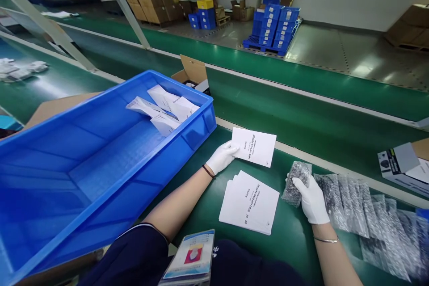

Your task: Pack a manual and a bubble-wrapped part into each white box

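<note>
My left hand (pixel 223 157), in a white glove, pinches the left edge of a white printed booklet (pixel 258 145) and holds it above the green work surface. Just below that booklet lies a loose stack of matching booklets (pixel 250 203). My right hand (pixel 311 199), gloved too, grips a dark item in a clear bubble-wrap bag (pixel 296 183), thumb on top. What is inside the bag is hard to make out. To the right of this hand, more bubble-wrapped packets (pixel 348 201) lie in an overlapping row.
A large blue bin (pixel 110 165) stands at the left with several booklets (pixel 164 107) in its far end. Behind it is an open carton (pixel 192 76); another open box (pixel 404 167) sits at the right. A pale ledge (pixel 335 170) runs along the work surface's far side.
</note>
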{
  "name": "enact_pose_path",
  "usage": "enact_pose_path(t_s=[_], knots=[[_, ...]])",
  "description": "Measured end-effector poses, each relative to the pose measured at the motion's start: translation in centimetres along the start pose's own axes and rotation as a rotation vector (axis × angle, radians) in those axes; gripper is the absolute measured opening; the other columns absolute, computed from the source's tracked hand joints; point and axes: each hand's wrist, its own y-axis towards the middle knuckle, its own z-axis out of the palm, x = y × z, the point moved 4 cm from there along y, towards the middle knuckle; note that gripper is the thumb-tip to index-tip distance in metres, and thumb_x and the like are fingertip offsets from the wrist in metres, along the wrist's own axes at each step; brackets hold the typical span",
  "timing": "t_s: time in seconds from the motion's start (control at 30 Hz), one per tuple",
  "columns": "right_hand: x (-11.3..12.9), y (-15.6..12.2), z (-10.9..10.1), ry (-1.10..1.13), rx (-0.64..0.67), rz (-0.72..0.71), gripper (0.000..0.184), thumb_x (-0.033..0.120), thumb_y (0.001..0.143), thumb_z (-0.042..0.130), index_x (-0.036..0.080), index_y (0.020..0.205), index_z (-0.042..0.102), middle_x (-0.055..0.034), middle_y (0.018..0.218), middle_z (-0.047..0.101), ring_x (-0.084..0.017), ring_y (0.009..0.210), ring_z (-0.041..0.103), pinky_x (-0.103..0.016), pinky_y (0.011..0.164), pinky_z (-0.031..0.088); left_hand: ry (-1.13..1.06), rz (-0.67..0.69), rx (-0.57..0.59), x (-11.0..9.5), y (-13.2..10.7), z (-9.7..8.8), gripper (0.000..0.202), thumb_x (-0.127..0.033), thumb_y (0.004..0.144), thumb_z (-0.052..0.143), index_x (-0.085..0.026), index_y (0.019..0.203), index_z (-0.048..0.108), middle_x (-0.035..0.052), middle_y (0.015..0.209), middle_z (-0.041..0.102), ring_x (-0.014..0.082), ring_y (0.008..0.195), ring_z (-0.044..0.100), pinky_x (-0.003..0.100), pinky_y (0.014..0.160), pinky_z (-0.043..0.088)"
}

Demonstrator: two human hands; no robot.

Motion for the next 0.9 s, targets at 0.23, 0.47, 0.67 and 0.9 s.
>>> enact_pose_path(t_s=[0.23, 0.47, 0.67, 0.9], knots=[[0.4, -0.3, 0.2, -0.008, 0.031, 0.078, 0.059, 0.06, 0.075, 0.069, 0.021, 0.119, 0.066, -0.0086, 0.121, 0.072, -0.032, 0.116, 0.064, -0.048, 0.104, 0.049, 0.007, -0.011, 0.013, -0.2, -0.2, 0.2, 0.038, -0.022, 0.074, 0.083, -0.012, 0.109, 0.073, 0.0166, 0.121, 0.071, 0.0305, 0.111, 0.068, 0.043, 0.102, 0.049], [1.1, -0.4, 0.4, -0.146, 0.027, 0.114, 0.063, 0.067, 0.07, 0.065, 0.022, 0.113, 0.067, -0.0098, 0.116, 0.072, -0.035, 0.112, 0.064, -0.047, 0.096, 0.053, -0.007, 0.0, 0.022, -0.1, -0.1, 0.0, 0.043, -0.022, 0.072, 0.084, -0.011, 0.112, 0.072, 0.0181, 0.12, 0.071, 0.0314, 0.112, 0.068, 0.045, 0.103, 0.048], [1.2, -0.4, 0.6, -0.186, 0.056, 0.105, 0.061, 0.069, 0.071, 0.062, 0.022, 0.11, 0.066, -0.0108, 0.116, 0.072, -0.035, 0.111, 0.064, -0.048, 0.096, 0.051, 0.006, -0.008, 0.011, -0.1, -0.1, 0.0, 0.045, -0.023, 0.071, 0.085, -0.011, 0.112, 0.071, 0.0177, 0.122, 0.071, 0.0306, 0.111, 0.068, 0.044, 0.103, 0.048], [0.8, -0.3, 0.5, -0.215, 0.058, 0.1, 0.057, 0.065, 0.072, 0.063, 0.023, 0.11, 0.067, -0.0103, 0.113, 0.072, -0.035, 0.107, 0.066, -0.051, 0.096, 0.049, 0.007, 0.0, 0.008, 0.0, 0.1, -0.1, 0.047, -0.027, 0.067, 0.089, -0.012, 0.108, 0.072, 0.0169, 0.12, 0.071, 0.0325, 0.114, 0.067, 0.046, 0.106, 0.047]])
